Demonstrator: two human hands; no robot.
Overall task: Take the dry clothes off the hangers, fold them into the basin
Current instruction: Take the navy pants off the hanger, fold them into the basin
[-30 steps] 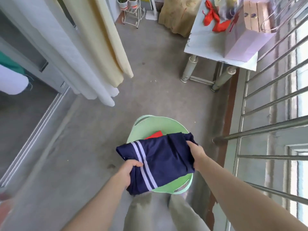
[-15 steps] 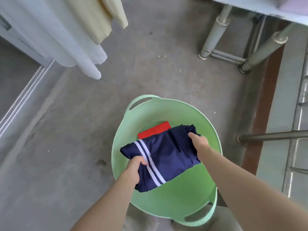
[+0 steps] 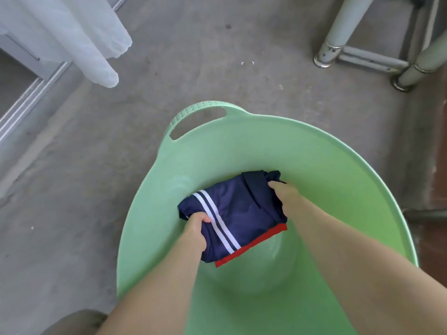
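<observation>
A folded navy garment (image 3: 239, 211) with two white stripes lies at the bottom of the light green basin (image 3: 314, 151). It sits on top of a folded red garment (image 3: 254, 246), of which only a strip along the near edge shows. My left hand (image 3: 196, 228) grips the navy garment's left end, fingers curled over it. My right hand (image 3: 281, 193) holds its right end, with the fingertips hidden in the cloth.
The basin stands on a grey concrete floor, one handle (image 3: 197, 118) at its far rim. White curtain cloth (image 3: 79, 39) hangs at the upper left beside a sliding door track (image 3: 29, 97). Metal table legs (image 3: 338, 32) stand at the upper right.
Both hands lowered the folded navy garment from above the basin down onto the red garment inside it. The view dropped closer to the basin.
</observation>
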